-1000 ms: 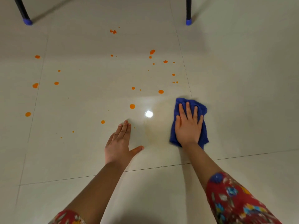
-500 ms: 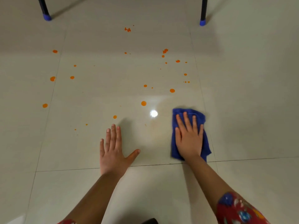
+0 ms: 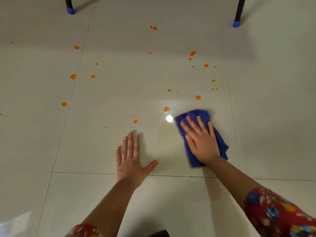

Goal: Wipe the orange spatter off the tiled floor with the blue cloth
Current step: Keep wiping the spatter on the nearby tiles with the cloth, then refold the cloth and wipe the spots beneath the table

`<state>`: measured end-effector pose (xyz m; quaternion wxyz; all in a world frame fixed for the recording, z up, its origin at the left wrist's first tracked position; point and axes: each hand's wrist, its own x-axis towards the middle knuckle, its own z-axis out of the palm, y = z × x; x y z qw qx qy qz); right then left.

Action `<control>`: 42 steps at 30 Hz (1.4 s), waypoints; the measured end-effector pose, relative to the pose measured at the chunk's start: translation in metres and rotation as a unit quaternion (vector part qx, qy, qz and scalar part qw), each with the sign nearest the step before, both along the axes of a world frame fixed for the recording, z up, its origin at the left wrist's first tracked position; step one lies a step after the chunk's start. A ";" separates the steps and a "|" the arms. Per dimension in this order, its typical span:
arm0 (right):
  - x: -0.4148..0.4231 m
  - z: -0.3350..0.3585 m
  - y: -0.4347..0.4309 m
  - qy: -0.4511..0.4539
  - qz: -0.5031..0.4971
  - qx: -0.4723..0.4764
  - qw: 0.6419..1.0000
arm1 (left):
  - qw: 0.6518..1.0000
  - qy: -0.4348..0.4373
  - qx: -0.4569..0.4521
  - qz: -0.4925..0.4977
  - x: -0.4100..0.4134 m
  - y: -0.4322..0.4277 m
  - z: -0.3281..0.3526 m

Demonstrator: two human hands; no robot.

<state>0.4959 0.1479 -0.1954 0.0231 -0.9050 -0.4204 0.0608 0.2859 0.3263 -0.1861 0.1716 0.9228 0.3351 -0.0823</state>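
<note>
Cloth (image 3: 222, 144) lies on the floor (image 3: 119, 93) under the right hand (image 3: 200, 142), grip apart, straight fingers pressing it flat; the left hand (image 3: 130, 161) rests flat at its 9 o'clock, holding nothing. Nearest drop (image 3: 166, 109) sits at the cloth's 11 o'clock, so a firm, even push there should lift rather than smear it.
</note>
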 end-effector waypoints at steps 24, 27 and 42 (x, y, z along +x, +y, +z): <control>-0.049 0.016 0.030 0.130 0.028 0.065 0.989 | 1.000 0.024 -0.017 0.008 0.000 0.001 0.001; -0.040 0.033 0.014 0.162 -0.161 0.207 0.951 | 0.998 0.048 -0.049 0.010 0.005 0.002 0.005; -0.088 0.104 0.007 0.537 -0.352 0.381 0.666 | 0.811 -0.148 -0.501 0.264 0.093 -0.048 0.093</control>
